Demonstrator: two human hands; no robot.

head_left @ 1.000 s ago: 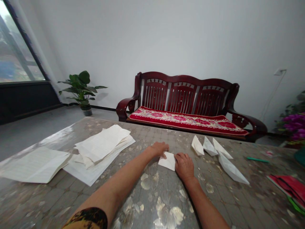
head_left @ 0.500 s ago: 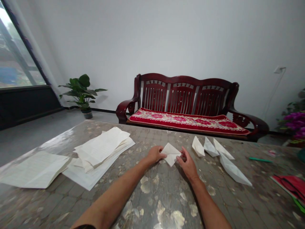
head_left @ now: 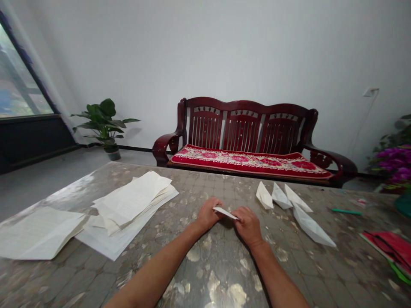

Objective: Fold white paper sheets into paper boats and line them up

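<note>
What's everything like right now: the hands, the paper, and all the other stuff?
Paper, folded, seen edge-on
Left hand, gripping its left end
Right hand, gripping its right end
Boats, folded, set close together
Sheets, loosely piled
Pen, lying flat
Mat, spread on the bench
Plant, potted, upright
Red item, lying flat

**Faint Rows, No Readable Words**

Nothing can be read. Left of the left-hand grip, faint rows of marks cross the overlapping stack of thin off-white paper sheets and, farther left, the bent off-white paper sheets, too faint to make out. The small folded white paper between the left-hand grip and right-hand grip shows nearly edge-on, its faces unreadable.
</note>
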